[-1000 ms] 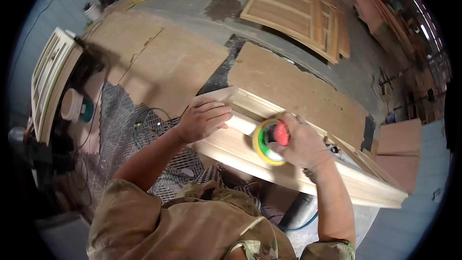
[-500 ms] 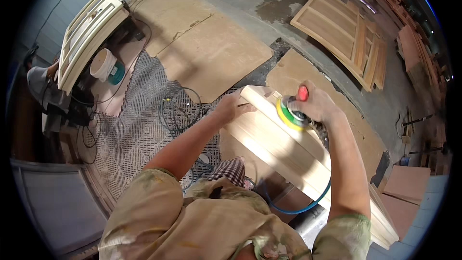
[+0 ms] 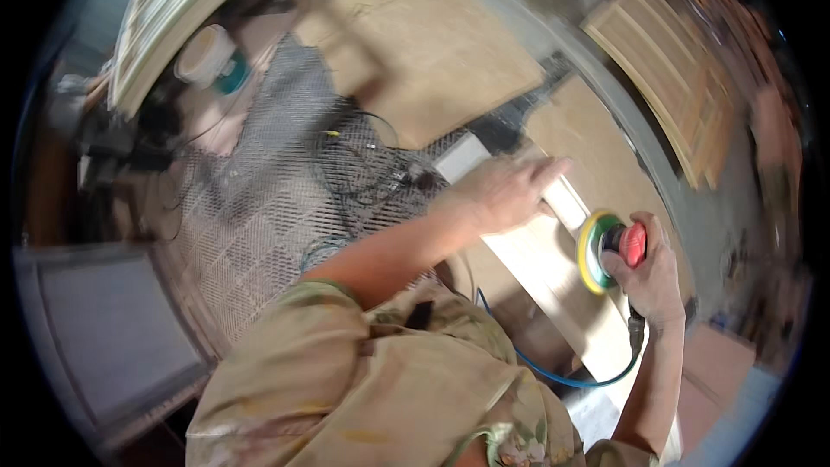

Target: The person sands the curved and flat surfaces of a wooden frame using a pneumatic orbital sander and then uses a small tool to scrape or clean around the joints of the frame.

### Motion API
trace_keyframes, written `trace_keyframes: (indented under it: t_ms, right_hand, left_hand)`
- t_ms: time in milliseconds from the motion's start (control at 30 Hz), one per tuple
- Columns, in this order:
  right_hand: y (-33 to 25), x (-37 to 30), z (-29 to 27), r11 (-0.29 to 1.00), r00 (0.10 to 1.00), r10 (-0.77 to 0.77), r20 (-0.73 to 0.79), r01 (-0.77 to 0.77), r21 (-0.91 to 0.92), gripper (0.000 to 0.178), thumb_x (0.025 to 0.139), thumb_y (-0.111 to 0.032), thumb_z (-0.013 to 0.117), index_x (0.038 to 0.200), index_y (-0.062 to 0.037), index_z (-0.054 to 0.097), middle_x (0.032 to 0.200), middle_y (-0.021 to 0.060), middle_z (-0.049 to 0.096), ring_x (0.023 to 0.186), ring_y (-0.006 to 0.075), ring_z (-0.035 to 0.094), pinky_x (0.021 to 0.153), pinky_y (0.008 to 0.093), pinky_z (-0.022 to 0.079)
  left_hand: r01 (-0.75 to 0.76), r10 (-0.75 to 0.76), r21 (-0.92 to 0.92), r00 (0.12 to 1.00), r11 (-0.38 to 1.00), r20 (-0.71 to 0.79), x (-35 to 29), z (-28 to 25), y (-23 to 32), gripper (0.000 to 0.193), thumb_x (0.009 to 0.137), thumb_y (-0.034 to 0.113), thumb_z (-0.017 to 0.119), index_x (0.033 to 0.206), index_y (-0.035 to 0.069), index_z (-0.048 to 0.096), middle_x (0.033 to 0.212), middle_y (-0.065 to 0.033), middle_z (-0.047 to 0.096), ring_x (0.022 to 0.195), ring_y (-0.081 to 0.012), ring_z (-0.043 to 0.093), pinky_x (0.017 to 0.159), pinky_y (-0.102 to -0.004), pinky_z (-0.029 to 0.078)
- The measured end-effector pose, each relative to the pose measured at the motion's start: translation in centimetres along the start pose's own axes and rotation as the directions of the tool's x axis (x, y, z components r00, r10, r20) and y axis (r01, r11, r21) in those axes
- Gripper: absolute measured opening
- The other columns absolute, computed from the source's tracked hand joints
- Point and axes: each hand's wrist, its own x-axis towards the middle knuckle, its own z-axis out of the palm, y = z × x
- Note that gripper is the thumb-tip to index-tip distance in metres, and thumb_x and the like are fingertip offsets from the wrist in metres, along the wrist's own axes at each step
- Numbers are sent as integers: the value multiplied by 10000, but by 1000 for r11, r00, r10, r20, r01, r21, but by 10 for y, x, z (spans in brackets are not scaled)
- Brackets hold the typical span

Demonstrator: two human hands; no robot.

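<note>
A long pale wooden workpiece runs from the middle of the view down to the lower right. My left hand lies across its far end, fingers stretched toward the right and slightly blurred. In my right hand is an orbital sander with a red top and a round green and yellow pad. The sander is tipped on edge over the wood's right side, its pad facing left; whether it touches the wood I cannot tell. A blue hose loops from its black fitting back beneath the workpiece.
Dark perforated matting and brown sheets cover the floor. At the upper left are a white bucket and pale frames, with a person's arm beside them. Wooden panels lie at the upper right. A grey framed panel stands lower left.
The sander has come off the wood's face and moved right and nearer, tilting on edge. My left hand has shifted from gripping the far end to lying over the wood. The view has swung.
</note>
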Motion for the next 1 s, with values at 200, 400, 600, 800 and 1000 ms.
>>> trace_keyframes:
  t_ms: [200,400,600,800,1000]
  right_hand:
    - [19,-31,2,945,936,233,-264,-282,-164,556,690,-247,738,1164,-71,509,989,180,574,907,358,591,788,417,497]
    - [36,-106,68,934,834,123,-538,-281,-222,590,671,-249,756,1208,-185,521,1004,142,548,840,308,602,630,382,542]
    - [120,-172,38,692,330,597,-732,-673,261,642,709,-289,767,1206,-14,469,1048,229,518,958,391,535,815,430,467]
    - [28,-107,101,924,687,65,-723,-316,-217,589,647,-304,783,1172,-174,548,985,179,540,838,323,606,641,377,543]
    - [139,-189,49,715,212,516,-830,-639,282,647,677,-357,756,1204,-115,468,1047,189,504,803,374,599,663,455,525]
  left_hand:
    - [-479,483,218,875,850,41,29,-30,-18,505,656,295,728,1103,92,611,1116,-58,587,1081,-233,536,982,-422,365]
    - [-532,510,94,839,841,188,37,-33,-20,497,759,300,671,1140,5,550,1075,-154,564,985,-332,546,873,-431,428]
    - [-603,575,77,786,794,228,44,-30,-6,491,721,269,721,1120,30,562,1077,-131,560,971,-316,554,832,-396,459]
    - [-548,495,148,821,823,283,44,-34,-13,515,647,270,776,1046,15,572,1015,-145,601,906,-337,577,820,-408,459]
    - [-697,583,250,707,673,402,52,-23,19,476,733,348,709,1020,-2,561,960,-140,604,923,-322,555,902,-478,389]
